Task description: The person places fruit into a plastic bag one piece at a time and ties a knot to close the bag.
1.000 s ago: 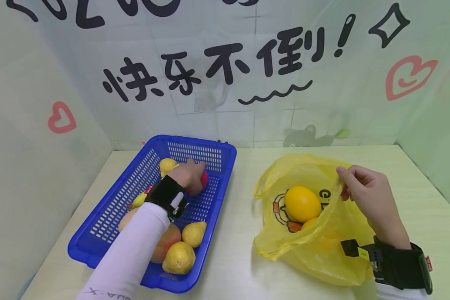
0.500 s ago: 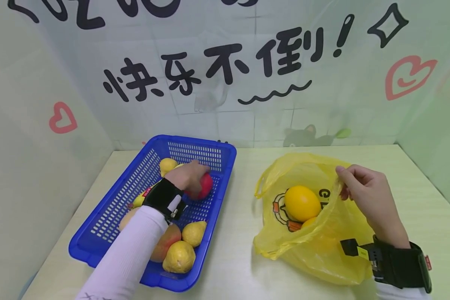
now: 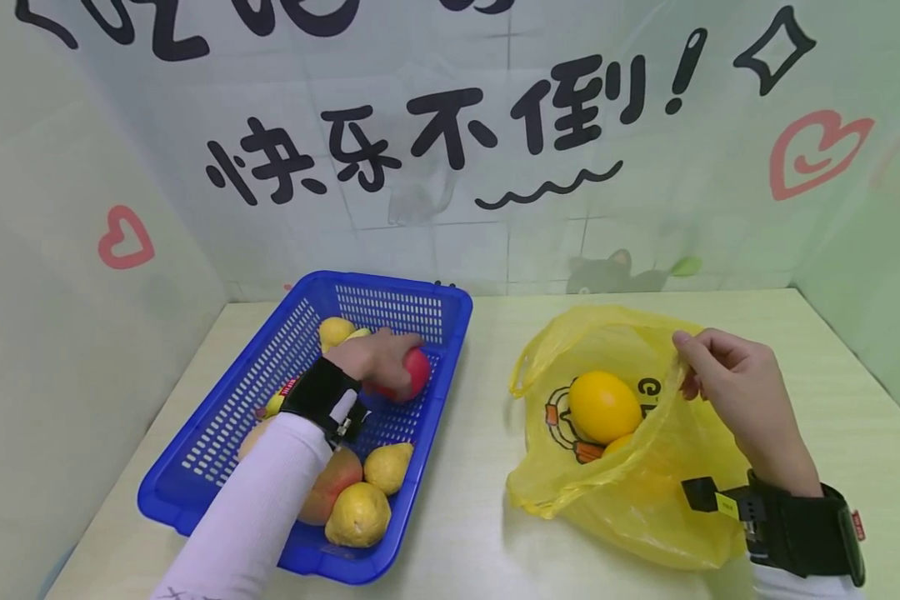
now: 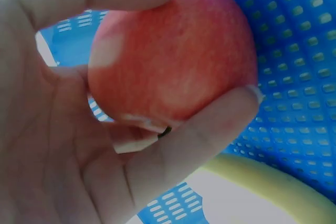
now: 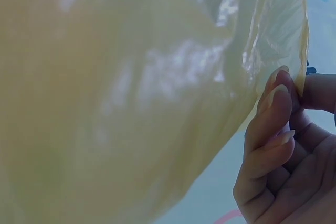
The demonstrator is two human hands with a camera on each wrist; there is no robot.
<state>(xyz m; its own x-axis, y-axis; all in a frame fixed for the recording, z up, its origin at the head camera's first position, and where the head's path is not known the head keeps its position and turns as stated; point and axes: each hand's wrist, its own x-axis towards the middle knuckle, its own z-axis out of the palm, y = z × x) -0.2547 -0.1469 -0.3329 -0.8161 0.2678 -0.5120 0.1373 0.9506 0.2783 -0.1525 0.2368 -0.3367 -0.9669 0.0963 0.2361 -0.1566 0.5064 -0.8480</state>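
Note:
My left hand (image 3: 378,358) grips a red apple (image 3: 417,372) inside the blue basket (image 3: 441,408). In the left wrist view, thumb and fingers wrap around the apple (image 4: 178,56), its stem showing near the thumb. My right hand (image 3: 735,375) pinches the rim of a yellow plastic bag (image 3: 645,525) between thumb and fingertips, holding its mouth apart. Inside the bag an orange (image 3: 605,407) lies on top, with part of another orange fruit (image 3: 618,444) below it. The right wrist view shows the thin bag (image 5: 147,93) filling the left side, its edge caught in the fingers.
Near the basket's front sit two yellow lemon-like fruits (image 3: 358,515) and a peach-like fruit (image 3: 333,483). Another yellow fruit (image 3: 336,332) lies at the back, and a banana (image 4: 273,182) is beneath the left hand. A printed wall sheet (image 3: 495,250) stands behind the pale table (image 3: 465,500).
My left hand has shifted slightly back with the apple, and more of the apple shows now. The right hand and the bag stay in place.

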